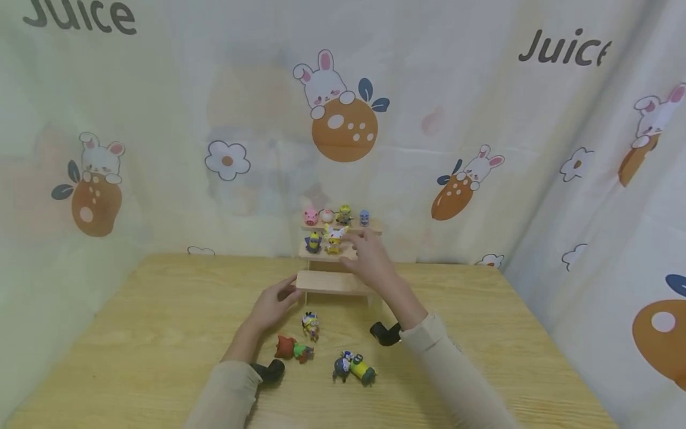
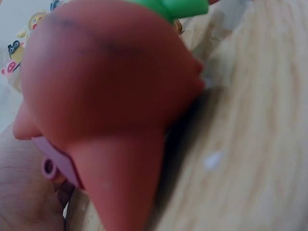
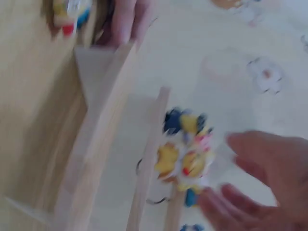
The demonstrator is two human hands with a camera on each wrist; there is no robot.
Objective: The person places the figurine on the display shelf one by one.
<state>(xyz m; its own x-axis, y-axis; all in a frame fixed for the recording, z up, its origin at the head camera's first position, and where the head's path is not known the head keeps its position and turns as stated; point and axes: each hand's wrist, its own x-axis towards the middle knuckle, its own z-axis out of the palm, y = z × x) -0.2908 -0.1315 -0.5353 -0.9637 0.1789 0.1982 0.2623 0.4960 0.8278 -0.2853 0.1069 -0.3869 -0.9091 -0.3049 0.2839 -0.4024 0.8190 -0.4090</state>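
A tiered wooden display stand [image 1: 332,282] stands against the curtain. My left hand [image 1: 273,305] grips the left end of its lowest board. On the middle tier are a yellow figurine with white ears [image 1: 333,241] and a yellow minion figurine in dark blue [image 1: 313,242]. My right hand [image 1: 370,256] is beside the eared figurine; in the right wrist view its fingers [image 3: 250,144] are spread and blurred, with nothing held. A red-headed figurine with a green body [image 2: 106,72] lies close under the left wrist and hides most of that hand there.
The top tier holds a pink pig [image 1: 311,216], a white round figurine [image 1: 327,216], a yellow figurine [image 1: 345,214] and a blue figurine [image 1: 364,218]. On the wooden table lie a white-and-blue figurine [image 1: 310,326], a dark blue figurine [image 1: 341,367] and a yellow-green figurine [image 1: 362,369].
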